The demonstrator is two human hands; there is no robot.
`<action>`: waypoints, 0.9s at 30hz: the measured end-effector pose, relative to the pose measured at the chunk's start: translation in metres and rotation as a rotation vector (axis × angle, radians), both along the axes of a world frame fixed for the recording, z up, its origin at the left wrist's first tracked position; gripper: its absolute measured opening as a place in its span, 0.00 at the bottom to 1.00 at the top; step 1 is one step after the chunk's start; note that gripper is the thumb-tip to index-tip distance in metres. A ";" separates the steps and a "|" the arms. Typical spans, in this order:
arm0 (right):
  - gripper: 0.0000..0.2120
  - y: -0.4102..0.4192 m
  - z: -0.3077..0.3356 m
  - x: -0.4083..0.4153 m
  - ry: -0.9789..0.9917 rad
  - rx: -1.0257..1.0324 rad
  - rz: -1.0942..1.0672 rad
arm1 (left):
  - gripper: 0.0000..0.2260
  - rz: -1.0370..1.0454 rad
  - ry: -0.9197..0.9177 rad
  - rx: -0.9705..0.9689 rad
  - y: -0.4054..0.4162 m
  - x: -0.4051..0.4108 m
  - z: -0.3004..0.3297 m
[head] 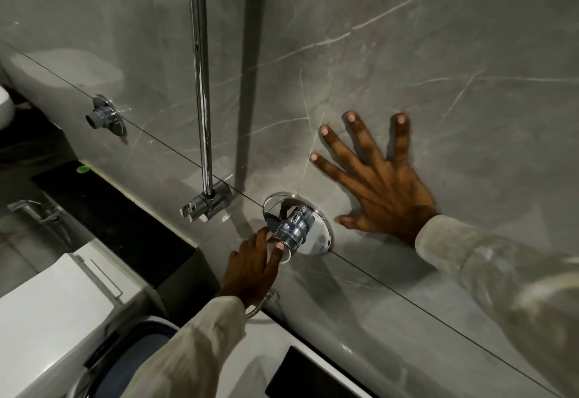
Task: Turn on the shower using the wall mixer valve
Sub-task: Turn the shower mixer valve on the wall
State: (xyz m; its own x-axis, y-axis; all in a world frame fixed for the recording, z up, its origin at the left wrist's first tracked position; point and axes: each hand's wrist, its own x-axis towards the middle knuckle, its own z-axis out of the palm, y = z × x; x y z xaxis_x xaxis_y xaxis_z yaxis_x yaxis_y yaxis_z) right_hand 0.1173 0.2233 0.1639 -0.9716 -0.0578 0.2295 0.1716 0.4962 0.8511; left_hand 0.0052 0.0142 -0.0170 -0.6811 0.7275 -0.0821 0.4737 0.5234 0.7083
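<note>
The wall mixer valve [297,225] sits low of centre on the grey marble wall [407,37], its chrome knob jutting toward the camera from a round plate, and the left hand [253,269] reaches up from 7 o'clock with thumb and fingertips closed around the knob's outer end. The right hand [376,178] lies flat on the wall at the valve's 2 o'clock, fingers spread and grasping nothing, thumb just beside the plate's rim. A chrome riser pipe [200,84] ends in a bracket at the valve's 9 o'clock, leaving bare wall between them.
</note>
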 end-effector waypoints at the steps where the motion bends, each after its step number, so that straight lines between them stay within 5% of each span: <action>1: 0.65 0.000 0.000 0.000 0.000 0.003 -0.001 | 0.24 0.010 0.031 0.042 0.001 -0.001 0.004; 8: 0.65 -0.001 0.000 0.001 0.003 0.023 0.002 | 0.21 -0.044 0.293 0.229 0.027 -0.001 0.032; 19: 0.64 0.001 -0.003 0.000 0.004 0.039 0.009 | 0.14 0.032 0.333 0.327 0.035 0.010 0.040; 27: 0.64 0.001 -0.004 0.000 0.006 0.036 0.017 | 0.24 -0.203 0.875 0.115 0.036 0.005 0.037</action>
